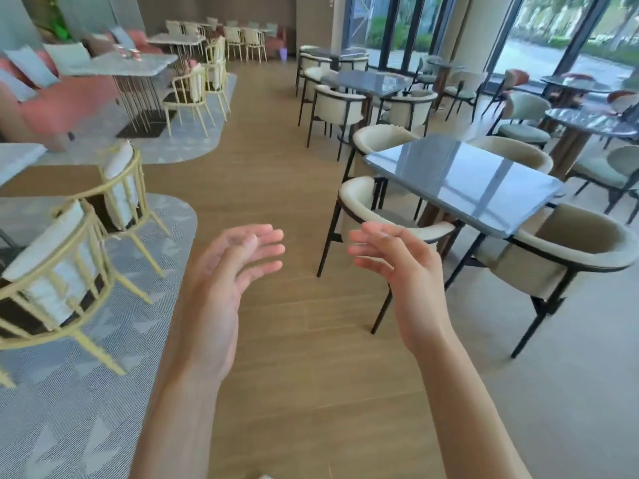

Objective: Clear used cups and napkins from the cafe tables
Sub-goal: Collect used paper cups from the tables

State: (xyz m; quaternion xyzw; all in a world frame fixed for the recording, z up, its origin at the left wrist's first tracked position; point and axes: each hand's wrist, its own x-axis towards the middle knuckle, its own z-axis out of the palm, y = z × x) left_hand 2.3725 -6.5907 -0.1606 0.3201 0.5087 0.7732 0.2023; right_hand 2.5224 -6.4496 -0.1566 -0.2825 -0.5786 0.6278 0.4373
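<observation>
My left hand and my right hand are both up in front of me, over the wooden floor. The palms face each other with a gap between them. The fingers on both are loose and a little bent, and neither hand has anything in it.

The cups I can see are far away, on the light table up in the left corner of the room. They are small and pinkish, and they stand near the far edge of that table. They are blurry, so I cannot tell how many there are. I cannot see any napkins.

A pink sofa with pale cushions sits behind that light table, and yellow chairs stand beside it. Two more yellow chairs are close to me on the left, on a grey carpet.

On my right is a shiny dark table, with cream chairs around it. More dark tables stand behind it, beside the big windows.
</observation>
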